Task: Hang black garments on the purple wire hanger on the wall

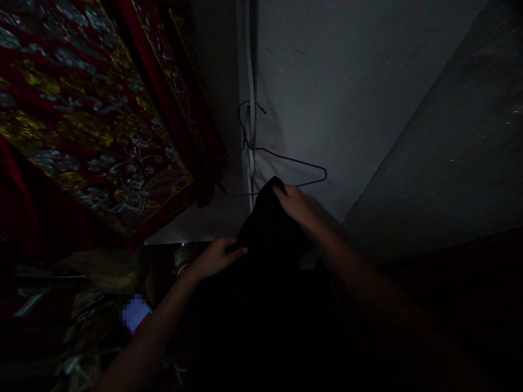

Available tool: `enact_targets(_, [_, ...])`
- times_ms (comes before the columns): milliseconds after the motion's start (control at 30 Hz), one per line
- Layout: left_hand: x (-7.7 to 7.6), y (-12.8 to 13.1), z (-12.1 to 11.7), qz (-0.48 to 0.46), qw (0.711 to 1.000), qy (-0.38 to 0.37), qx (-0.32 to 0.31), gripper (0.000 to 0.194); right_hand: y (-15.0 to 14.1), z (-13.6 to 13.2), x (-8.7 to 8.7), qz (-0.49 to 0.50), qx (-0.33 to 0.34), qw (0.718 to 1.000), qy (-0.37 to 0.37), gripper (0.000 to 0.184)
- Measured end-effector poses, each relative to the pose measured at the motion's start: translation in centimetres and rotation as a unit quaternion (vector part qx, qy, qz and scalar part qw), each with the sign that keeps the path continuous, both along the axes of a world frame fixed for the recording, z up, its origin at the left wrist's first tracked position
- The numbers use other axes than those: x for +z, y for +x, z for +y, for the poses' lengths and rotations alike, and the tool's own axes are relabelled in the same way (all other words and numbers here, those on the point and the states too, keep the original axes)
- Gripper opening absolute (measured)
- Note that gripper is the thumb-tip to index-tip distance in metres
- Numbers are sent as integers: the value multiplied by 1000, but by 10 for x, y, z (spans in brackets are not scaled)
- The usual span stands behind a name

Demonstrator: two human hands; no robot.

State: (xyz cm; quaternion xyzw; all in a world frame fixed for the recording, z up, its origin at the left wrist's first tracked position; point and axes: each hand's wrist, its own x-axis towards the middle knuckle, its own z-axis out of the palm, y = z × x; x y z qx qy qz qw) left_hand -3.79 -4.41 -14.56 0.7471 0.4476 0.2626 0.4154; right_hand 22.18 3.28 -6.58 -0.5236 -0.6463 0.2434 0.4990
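A black garment (269, 245) hangs down between my hands; the dim light hides its kind and its lower part. My right hand (292, 201) is closed on its raised top edge, close to the bottom bar of a thin purple wire hanger (292, 159). Lower and to the left, my left hand (218, 256) pinches the garment's side, thumb in front and fingers partly behind the cloth. The hanger hangs by its hook at a white cable on the wall, and the garment's top overlaps its lower bar.
A red cloth with gold and silver decoration (93, 125) hangs at the upper left, overlapping the hanger's left end. Behind is a grey wall (347, 81) with a white cable (251, 71). Dark clutter and a pixelated bright patch (137, 314) lie at the lower left.
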Motion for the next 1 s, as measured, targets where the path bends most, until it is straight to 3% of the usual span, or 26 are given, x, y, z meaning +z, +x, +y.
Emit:
enact_targets(67, [1, -17, 8, 39, 998, 40, 19, 34, 7, 5, -3, -34, -33, 999, 27, 38])
enact_targets(200, [8, -54, 29, 103, 987, 81, 96, 22, 29, 5, 9, -91, -47, 992, 78, 35])
enact_targets(300, [23, -73, 39, 146, 960, 154, 185, 15, 36, 3, 17, -110, -49, 989, 84, 34])
enact_targets(367, [39, -77, 41, 126, 947, 212, 206, 17, 34, 2, 18, -104, -46, 990, 79, 37])
enact_targets(567, [88, -50, 48, 33, 914, 368, 167, 16, 20, -11, 4, -109, -15, 990, 84, 39])
enact_targets(667, [104, -33, 62, -5, 900, 402, 167, 31, 16, -23, -2, -145, 12, 985, 95, 35])
enact_targets(733, [111, -28, 73, -13, 901, 403, 161, 36, 21, -26, -2, -136, -12, 983, 121, 23])
enact_targets(900, [122, -34, 82, 3, 899, 411, 149, 30, 63, -10, 18, -92, -150, 956, 237, 33])
enact_targets(1000, [131, -43, 79, 25, 883, 445, 148, 28, 93, 4, 38, -105, -141, 974, 143, 27])
